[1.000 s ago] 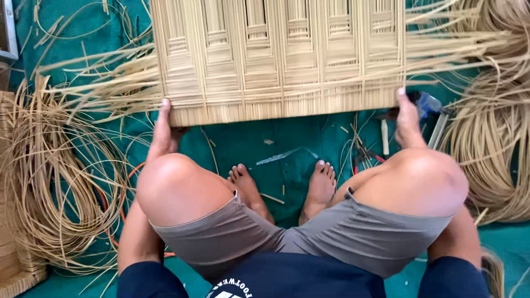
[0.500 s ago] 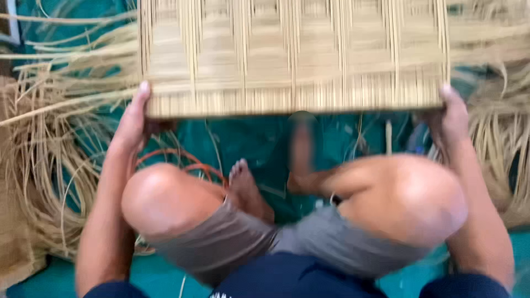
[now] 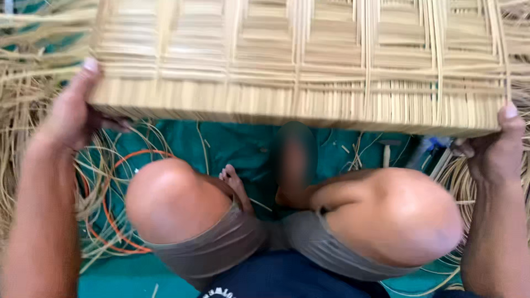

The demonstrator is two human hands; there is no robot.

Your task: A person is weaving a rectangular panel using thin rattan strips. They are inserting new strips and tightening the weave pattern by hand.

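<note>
Across the top of the frame, the woven cane panel [image 3: 298,60] is gripped at its near corners: the left hand [image 3: 69,113] is closed on the corner at upper left, thumb on top, and the right hand [image 3: 494,149] clamps the corner at right. The step in hand looks like lifting or repositioning the panel over the knees, which calls for an even, level grip. No packages or labels show; loose cane strands [image 3: 22,160] and an orange loop [image 3: 110,209] lie on the teal floor sheet [image 3: 232,143].

Open gap beneath the woven mat [image 3: 298,60]; knees [image 3: 176,201] crowd it below.
</note>
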